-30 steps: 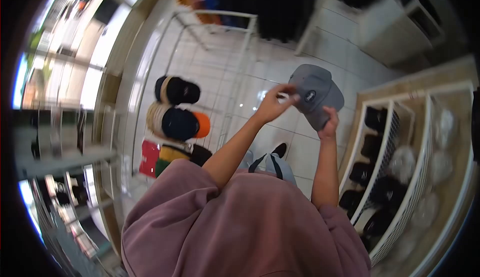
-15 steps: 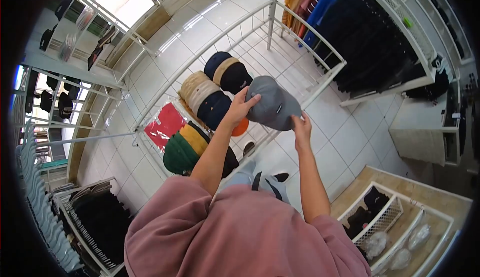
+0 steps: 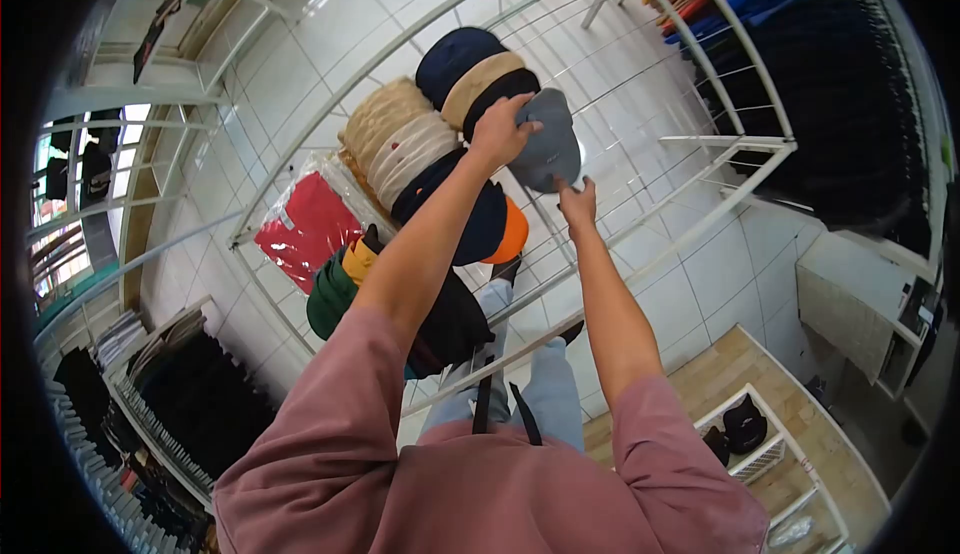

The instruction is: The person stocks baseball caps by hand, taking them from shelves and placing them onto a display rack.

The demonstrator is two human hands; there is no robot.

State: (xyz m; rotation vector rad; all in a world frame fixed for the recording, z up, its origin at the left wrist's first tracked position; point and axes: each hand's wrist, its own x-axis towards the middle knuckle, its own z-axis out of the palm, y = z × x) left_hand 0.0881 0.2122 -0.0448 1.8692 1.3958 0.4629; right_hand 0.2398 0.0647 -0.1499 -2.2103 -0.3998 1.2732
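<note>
A grey baseball cap (image 3: pixel 548 144) is held between my two hands, at the front end of a row of caps. My left hand (image 3: pixel 502 132) is closed on the crown edge, thumb on the grey fabric. At the brim end, my right hand (image 3: pixel 577 206) pinches the cap. Right behind it stands the nested row: a black cap (image 3: pixel 503 97), a tan cap (image 3: pixel 480 82) and a navy cap (image 3: pixel 455 57). Under my left forearm lies a second row with beige caps (image 3: pixel 385 119), navy ones and an orange brim (image 3: pixel 512 234).
The caps lie on a white wire rack (image 3: pixel 690 244) with raised rails. A red garment in plastic (image 3: pixel 308 224) and a green cap (image 3: pixel 330 294) are at its left end. Dark clothes (image 3: pixel 800 114) hang at right, more (image 3: pixel 205 384) at lower left. A white basket (image 3: pixel 755 459) holds black caps.
Both hands have brought the grey cap forward and down, from in front of my body to the black cap's end of the row. My view has tilted down toward the rack.
</note>
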